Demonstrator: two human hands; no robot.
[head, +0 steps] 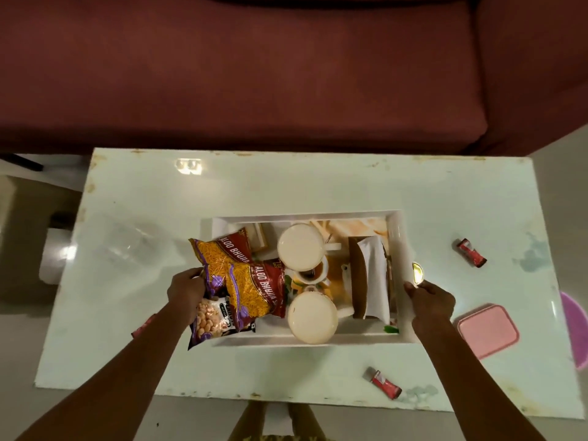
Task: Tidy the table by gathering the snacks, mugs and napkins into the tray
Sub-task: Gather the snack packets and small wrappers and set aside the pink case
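I have my left hand (187, 289) pinching the snack packets (245, 278) at the tray's (397, 249) left end and my right hand (429, 299) curled on its right rim, mugs (300, 246) and napkins (374, 275) inside, so next I judge the red sachets (383, 383) left on the tabletop (286, 186) need collecting.

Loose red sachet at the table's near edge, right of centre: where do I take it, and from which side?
Take the small red sachet across its narrow middle, coming straight down from above with the right hand. It lies flat and angled on the white table, apart from the white tray, so a pinch on its long edges is likely easiest.
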